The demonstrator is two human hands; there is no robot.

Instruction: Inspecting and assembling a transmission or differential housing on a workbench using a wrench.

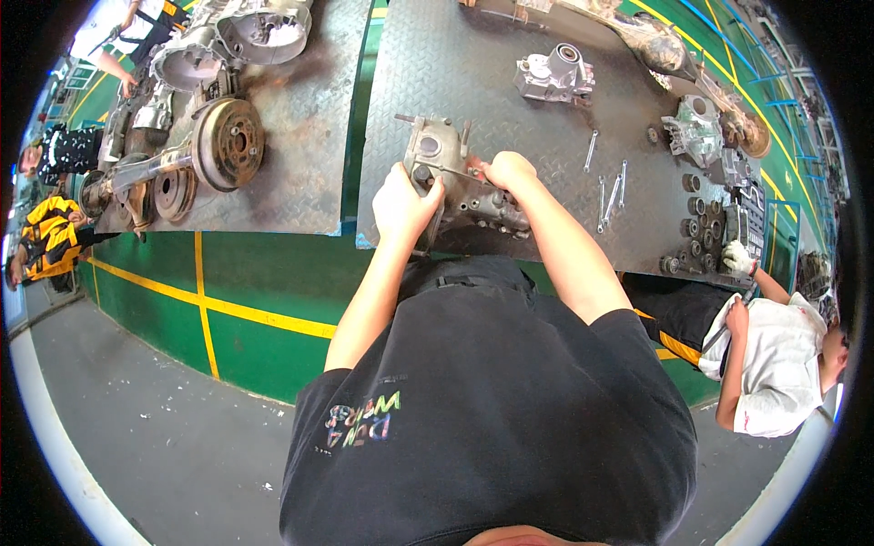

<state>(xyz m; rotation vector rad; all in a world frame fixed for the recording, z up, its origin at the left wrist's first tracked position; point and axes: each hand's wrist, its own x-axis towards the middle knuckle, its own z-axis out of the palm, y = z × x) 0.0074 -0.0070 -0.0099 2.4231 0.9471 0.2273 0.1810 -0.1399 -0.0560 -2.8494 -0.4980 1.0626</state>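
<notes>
On the metal table's near edge stands a grey metal gearbox housing (435,141), with a rounded opening and rods sticking out of its top. A long thin tool that looks like a ratchet wrench (448,171) lies across the housing, its dark round head at the left end. My left hand (405,205) is curled at that head, thumb and fingers on either side. Closed around the tool's other end is my right hand (508,173), where a bit of red shows. Below the right wrist lies a cast part with holes (492,211), partly hidden by my arm.
Several wrenches (612,196) lie right of my forearm. Farther off stands another gearbox casing (555,75). Bearings and gears (696,223) crowd the right end, near a co-worker's gloved hand (739,258). A left table (305,155) carries an axle with a brake drum (229,144).
</notes>
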